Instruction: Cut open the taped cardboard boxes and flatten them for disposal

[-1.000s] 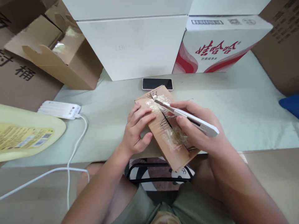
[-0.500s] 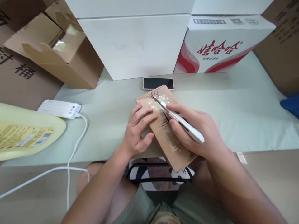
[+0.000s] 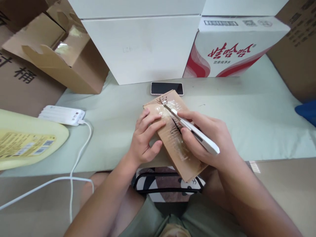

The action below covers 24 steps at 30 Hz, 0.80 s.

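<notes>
Head view shows the pale green bench (image 3: 247, 108) running from 9 to 3 o'clock, walled at 12 o'clock by a big white box (image 3: 143, 46) and, toward 1 o'clock, a white carton with red lettering (image 3: 229, 46). An open brown carton (image 3: 61, 59) sits at 10 o'clock, and a yellow container (image 3: 24, 141) lies at 9 o'clock beside a white power bank (image 3: 61, 115) whose cable trails toward 7 o'clock. A dark phone (image 3: 167, 88) lies flat just beyond the small taped cardboard box (image 3: 172, 138), which rests at the bench's near edge in the middle of the view, tilted so its long side runs from 11 to 5 o'clock.

The left hand (image 3: 145, 138) presses on the box's left flank, its fingers (image 3: 154, 123) clenched over the top edge and the thumb tucked below. The right hand (image 3: 207, 138) is closed around a white utility knife (image 3: 195, 133), blade tip at the tape near the box's far end.

Compared with a second ago, the knife has slid toward 11 o'clock and then eased back slightly, while the left hand and box have hardly shifted. That reads as a short sawing stroke along the taped seam; the cut looks barely begun, with most of the tape toward 5 o'clock still looking unbroken.
</notes>
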Motion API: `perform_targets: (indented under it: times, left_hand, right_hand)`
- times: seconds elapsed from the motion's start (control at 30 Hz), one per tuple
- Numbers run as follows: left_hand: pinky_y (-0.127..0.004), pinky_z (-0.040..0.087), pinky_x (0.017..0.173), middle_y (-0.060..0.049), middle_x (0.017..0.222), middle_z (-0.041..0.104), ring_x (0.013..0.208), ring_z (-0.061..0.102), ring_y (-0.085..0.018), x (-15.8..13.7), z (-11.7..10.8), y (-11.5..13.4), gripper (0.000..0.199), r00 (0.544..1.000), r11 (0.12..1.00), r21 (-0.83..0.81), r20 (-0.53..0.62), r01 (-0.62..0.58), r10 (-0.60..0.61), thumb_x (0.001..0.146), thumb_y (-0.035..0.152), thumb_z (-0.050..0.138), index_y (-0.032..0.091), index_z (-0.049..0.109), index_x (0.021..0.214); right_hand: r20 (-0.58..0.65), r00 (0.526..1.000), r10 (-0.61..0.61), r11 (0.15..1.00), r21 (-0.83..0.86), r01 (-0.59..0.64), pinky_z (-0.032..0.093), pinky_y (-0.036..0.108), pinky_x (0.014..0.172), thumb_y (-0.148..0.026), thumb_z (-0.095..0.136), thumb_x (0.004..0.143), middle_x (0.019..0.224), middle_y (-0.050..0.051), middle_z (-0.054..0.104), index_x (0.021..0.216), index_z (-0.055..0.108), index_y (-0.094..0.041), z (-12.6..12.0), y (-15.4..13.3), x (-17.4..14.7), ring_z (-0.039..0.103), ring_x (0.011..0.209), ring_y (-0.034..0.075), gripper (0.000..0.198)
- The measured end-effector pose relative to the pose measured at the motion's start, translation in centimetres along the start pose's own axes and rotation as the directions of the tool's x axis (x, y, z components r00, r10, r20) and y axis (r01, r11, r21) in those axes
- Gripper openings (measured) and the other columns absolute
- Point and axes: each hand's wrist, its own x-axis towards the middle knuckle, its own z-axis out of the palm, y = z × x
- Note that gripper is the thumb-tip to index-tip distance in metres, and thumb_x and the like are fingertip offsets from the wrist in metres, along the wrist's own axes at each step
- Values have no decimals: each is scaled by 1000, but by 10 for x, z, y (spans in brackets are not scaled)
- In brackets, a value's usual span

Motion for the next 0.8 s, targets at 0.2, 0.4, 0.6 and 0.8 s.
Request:
perform_targets:
  times: [0.2,0.4,0.6,0.8]
  left_hand:
    - [-57,31,126,-11,137,62,142,48,-32,1,0,0,45,1000,1000,-22,-14,-14,13,101,48,40,24,59,134]
    - [-56,31,126,-11,134,62,139,51,-31,2,1,1,44,999,999,-39,-26,-20,19,102,48,41,24,58,134]
    - [-57,31,126,-11,136,62,139,51,-31,1,1,1,45,1000,999,-30,-20,-14,13,102,48,40,24,58,135]
    - [-60,31,126,-11,136,63,141,50,-33,1,1,0,45,1000,1000,-16,-15,-11,10,101,49,39,25,59,134]
  right_hand:
    - [18,1000,5,998,-67,-4,54,29,64,-30,55,95,96,7,79,120,69,-19,5,1,2,73,71,19,31]
    - [-26,999,-23,1000,10,23,55,27,64,-23,56,92,93,5,78,113,68,-19,0,-1,-1,73,71,17,25]
    - [-27,999,-26,1000,14,26,53,25,59,-20,57,88,85,3,77,108,67,-20,-3,-2,-1,70,65,15,22]
    - [5,1000,19,1000,-5,-19,52,26,58,-25,55,90,85,4,77,112,69,-19,1,-1,2,67,59,15,27]
